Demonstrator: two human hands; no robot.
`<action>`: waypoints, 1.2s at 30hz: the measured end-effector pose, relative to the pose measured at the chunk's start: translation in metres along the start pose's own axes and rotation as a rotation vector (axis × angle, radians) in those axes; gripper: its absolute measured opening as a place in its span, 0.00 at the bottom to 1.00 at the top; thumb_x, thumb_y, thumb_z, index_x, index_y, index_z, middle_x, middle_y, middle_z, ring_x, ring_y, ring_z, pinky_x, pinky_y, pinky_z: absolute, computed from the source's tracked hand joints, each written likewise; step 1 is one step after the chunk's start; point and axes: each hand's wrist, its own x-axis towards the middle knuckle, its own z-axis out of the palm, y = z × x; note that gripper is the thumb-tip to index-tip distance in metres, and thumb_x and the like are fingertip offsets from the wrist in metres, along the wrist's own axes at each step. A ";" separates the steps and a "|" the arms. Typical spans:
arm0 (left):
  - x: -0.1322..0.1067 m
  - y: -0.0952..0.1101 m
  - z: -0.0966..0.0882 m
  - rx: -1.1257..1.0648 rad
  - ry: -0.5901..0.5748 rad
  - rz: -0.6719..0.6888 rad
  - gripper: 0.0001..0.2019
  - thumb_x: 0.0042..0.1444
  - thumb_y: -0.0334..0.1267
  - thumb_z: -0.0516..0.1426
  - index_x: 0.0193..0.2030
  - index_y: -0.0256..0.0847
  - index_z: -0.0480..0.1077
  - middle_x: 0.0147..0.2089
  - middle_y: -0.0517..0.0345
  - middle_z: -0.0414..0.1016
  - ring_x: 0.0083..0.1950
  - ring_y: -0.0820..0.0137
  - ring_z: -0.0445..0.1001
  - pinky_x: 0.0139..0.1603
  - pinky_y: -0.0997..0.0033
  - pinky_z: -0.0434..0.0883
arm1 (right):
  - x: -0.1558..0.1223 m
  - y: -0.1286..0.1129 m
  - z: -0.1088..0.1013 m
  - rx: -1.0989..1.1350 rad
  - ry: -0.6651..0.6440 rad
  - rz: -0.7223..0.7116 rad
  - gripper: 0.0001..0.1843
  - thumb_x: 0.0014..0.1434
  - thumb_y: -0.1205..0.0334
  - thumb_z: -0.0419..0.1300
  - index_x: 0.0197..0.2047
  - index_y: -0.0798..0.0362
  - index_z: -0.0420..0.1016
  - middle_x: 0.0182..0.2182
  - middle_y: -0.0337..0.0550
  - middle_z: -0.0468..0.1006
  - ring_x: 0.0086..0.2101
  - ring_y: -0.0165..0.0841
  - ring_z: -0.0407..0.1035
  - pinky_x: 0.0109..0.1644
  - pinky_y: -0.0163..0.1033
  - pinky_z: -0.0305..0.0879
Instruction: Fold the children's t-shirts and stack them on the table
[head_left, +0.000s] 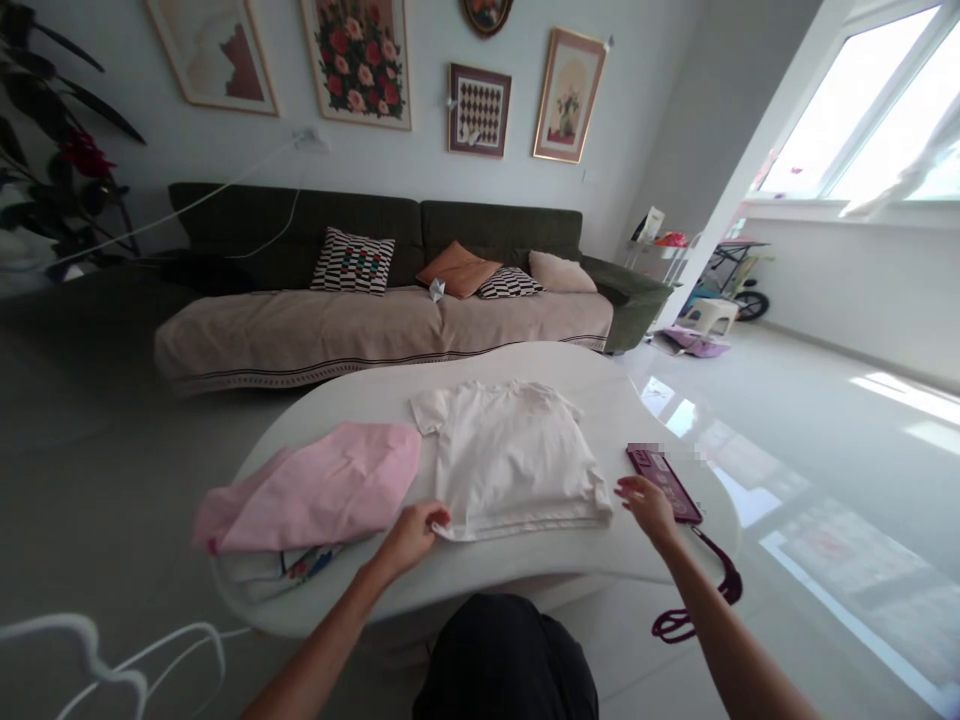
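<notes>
A white short-sleeved T-shirt (517,455) lies spread on the white table (585,365), its hem toward me. My left hand (417,530) pinches the hem's left corner between closed fingers. Just off the right hem corner, my right hand (646,503) hovers with fingers apart and nothing in them. To the left of the shirt lies a pink garment (337,480), with a white patterned cloth (304,565) partly showing beneath it. A maroon phone case (667,482) with a strap (727,580) rests beyond my right hand, the strap hanging over the table's edge.
Behind the table stands a dark green sofa (300,225) with a beige cover and several cushions. White metal tubing (112,675) rises at the lower left. My dark-clad knee (506,660) is at the table's near edge. A white stool (712,317) stands far right.
</notes>
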 end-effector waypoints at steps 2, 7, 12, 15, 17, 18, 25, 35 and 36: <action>-0.010 -0.012 0.014 0.095 -0.062 0.011 0.16 0.38 0.21 0.47 0.32 0.38 0.69 0.34 0.57 0.73 0.40 0.70 0.71 0.43 0.74 0.66 | -0.011 0.011 0.013 -0.081 -0.042 0.031 0.14 0.42 0.53 0.54 0.27 0.54 0.69 0.23 0.46 0.74 0.28 0.40 0.71 0.32 0.42 0.65; -0.016 -0.012 0.008 0.181 -0.092 0.049 0.12 0.46 0.29 0.51 0.37 0.38 0.72 0.39 0.55 0.72 0.41 0.70 0.70 0.42 0.75 0.65 | -0.034 0.024 0.030 -0.216 -0.069 0.058 0.16 0.44 0.53 0.53 0.35 0.53 0.68 0.23 0.43 0.73 0.30 0.39 0.70 0.37 0.40 0.62; -0.014 -0.008 -0.012 0.279 -0.158 0.043 0.13 0.47 0.28 0.48 0.33 0.40 0.72 0.36 0.57 0.73 0.41 0.70 0.70 0.44 0.74 0.64 | -0.038 0.028 0.022 -0.289 0.000 0.110 0.18 0.49 0.59 0.45 0.42 0.54 0.65 0.26 0.45 0.73 0.29 0.37 0.69 0.35 0.38 0.59; -0.021 -0.007 -0.023 0.284 -0.172 0.041 0.13 0.46 0.28 0.49 0.33 0.39 0.73 0.35 0.57 0.73 0.39 0.71 0.71 0.42 0.76 0.64 | -0.044 0.035 0.012 -0.291 -0.010 0.102 0.18 0.48 0.58 0.45 0.42 0.52 0.64 0.26 0.42 0.73 0.27 0.35 0.68 0.33 0.36 0.59; -0.025 -0.005 -0.027 0.298 -0.263 0.033 0.12 0.45 0.29 0.51 0.33 0.39 0.73 0.35 0.57 0.74 0.38 0.70 0.72 0.40 0.76 0.65 | -0.050 0.043 0.007 -0.297 -0.095 0.077 0.16 0.47 0.58 0.46 0.38 0.51 0.65 0.22 0.38 0.71 0.24 0.34 0.67 0.31 0.35 0.58; -0.025 -0.003 -0.028 0.310 -0.319 0.024 0.11 0.44 0.30 0.52 0.34 0.39 0.73 0.35 0.57 0.74 0.37 0.70 0.72 0.38 0.76 0.65 | -0.053 0.047 0.004 -0.305 -0.147 0.061 0.15 0.47 0.57 0.46 0.37 0.50 0.65 0.19 0.37 0.70 0.22 0.33 0.66 0.30 0.35 0.58; 0.021 0.023 0.000 0.288 -0.060 0.138 0.16 0.58 0.42 0.46 0.46 0.41 0.70 0.48 0.52 0.71 0.50 0.67 0.68 0.52 0.70 0.62 | -0.053 0.053 -0.005 -0.408 -0.263 0.005 0.13 0.48 0.51 0.49 0.31 0.49 0.66 0.20 0.39 0.72 0.24 0.35 0.67 0.27 0.35 0.56; 0.032 -0.011 0.061 0.579 -0.087 0.042 0.29 0.55 0.58 0.43 0.63 0.55 0.47 0.68 0.56 0.39 0.67 0.56 0.36 0.61 0.43 0.37 | -0.022 0.065 -0.015 -0.568 -0.216 -0.083 0.19 0.54 0.47 0.42 0.28 0.50 0.65 0.29 0.46 0.73 0.30 0.38 0.69 0.31 0.39 0.62; 0.031 -0.012 0.060 0.581 -0.087 0.042 0.30 0.55 0.59 0.43 0.63 0.55 0.46 0.68 0.56 0.38 0.67 0.56 0.35 0.61 0.44 0.37 | -0.014 0.069 -0.019 -0.589 -0.155 -0.079 0.20 0.55 0.46 0.41 0.31 0.50 0.66 0.33 0.49 0.72 0.32 0.40 0.70 0.33 0.41 0.63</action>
